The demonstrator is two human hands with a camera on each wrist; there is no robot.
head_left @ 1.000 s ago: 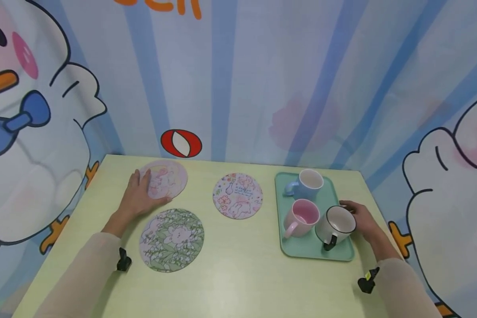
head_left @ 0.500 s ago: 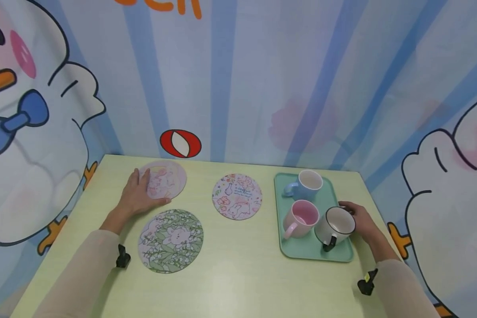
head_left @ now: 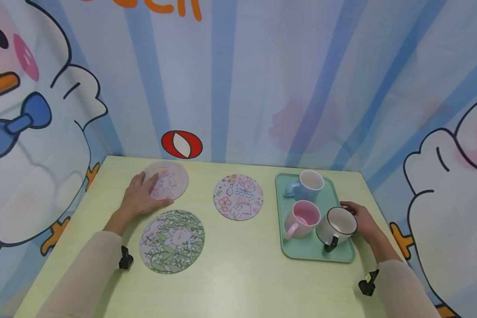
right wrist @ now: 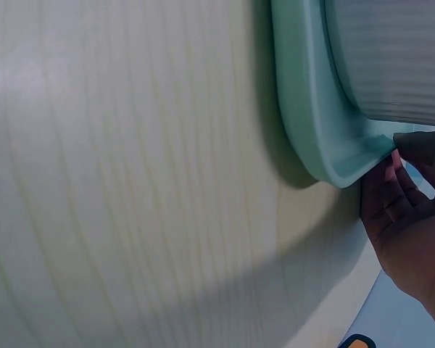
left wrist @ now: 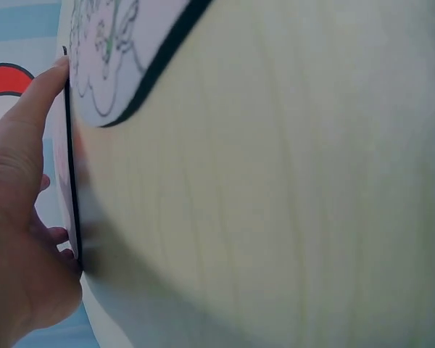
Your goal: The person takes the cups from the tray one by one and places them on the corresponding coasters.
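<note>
In the head view, my left hand (head_left: 140, 194) rests at the left edge of a pale pink round mat (head_left: 171, 179) near the table's back edge. Its fingertips lie on the mat; the thumb stretches along the near side, and the left wrist view shows the thumb tip (left wrist: 60, 64) right at the rim. My right hand (head_left: 361, 218) grips the right rim of a green tray (head_left: 314, 254), thumb over the rim and fingers outside it. On the tray stand a blue mug (head_left: 307, 187), a pink mug (head_left: 300, 221) and a white mug with black rim and handle (head_left: 335, 227).
A green floral round mat (head_left: 172, 243) lies in front of the left hand. Another pink patterned round mat (head_left: 238, 197) lies between it and the tray. Behind the pale wooden table (head_left: 238, 282) hangs a blue striped cartoon curtain (head_left: 246, 88).
The left hand's fingers have shifted slightly right, further over the pale pink mat. The right hand, the tray and the mugs stay in place.
</note>
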